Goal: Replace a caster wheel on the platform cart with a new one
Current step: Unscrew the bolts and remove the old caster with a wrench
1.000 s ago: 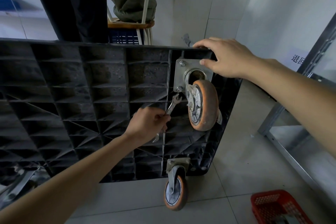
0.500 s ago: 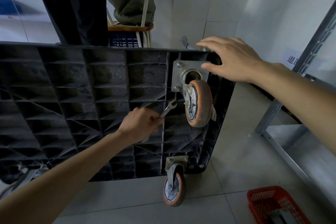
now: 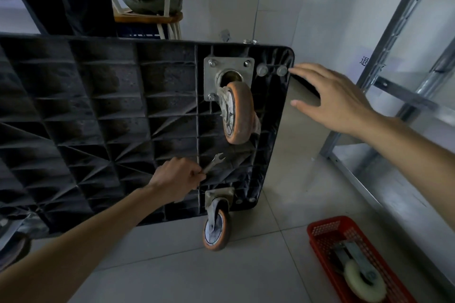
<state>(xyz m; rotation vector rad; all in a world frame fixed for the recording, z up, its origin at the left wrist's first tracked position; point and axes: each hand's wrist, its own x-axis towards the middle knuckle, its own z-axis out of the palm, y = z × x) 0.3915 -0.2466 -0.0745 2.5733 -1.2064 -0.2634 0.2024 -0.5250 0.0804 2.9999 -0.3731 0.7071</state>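
**Cart on Edge, Worn Caster in Place, Wrench in Left Hand**

With the platform cart stood on its long edge and ribbed underside facing the camera: worn orange caster wheel mounted at the 1 o'clock corner of the deck. Steel mounting plate flat against the ribs, three bolt heads visible, the lower-right corner hidden behind the wheel. Second orange caster at the 5 o'clock corner, tread resting on the tiled floor.

Left hand curled around the handle of an open-ended wrench, jaw pointing toward 1 o'clock, just below the worn wheel and clear of every bolt. Right hand spread wide, fingers straight, holding nothing, at 3 o'clock of the plate; fingertips just beside the cart's rounded corner, contact not determinable.

Red plastic basket on the floor at 4 o'clock of the cart, containing a pale replacement caster. Metal shelving frame along the right wall.
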